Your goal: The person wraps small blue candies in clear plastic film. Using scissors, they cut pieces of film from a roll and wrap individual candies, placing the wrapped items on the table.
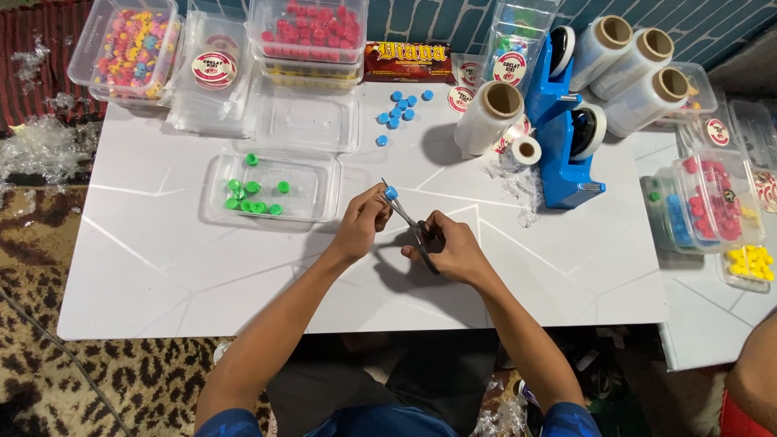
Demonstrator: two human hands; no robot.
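table (162, 267) white | caps (402, 108) blue | tape dispenser (566, 137) blue | carpet (48, 356) leopard-spotted

Scissor handles (429, 243) mostly hidden inside right hand (449, 249); blade tips run behind the blue cap (391, 193), so can't tell if they're cutting it. Left hand (362, 222) covers cap's underside. Red sleeve (740, 417) of another person cut off at bottom-right edge. Far-right trays (757, 129) cropped, contents prob. candy, too small to tell.

Bare table (162, 267) around the hands; green-cap tray (312, 190) crowds upper left.
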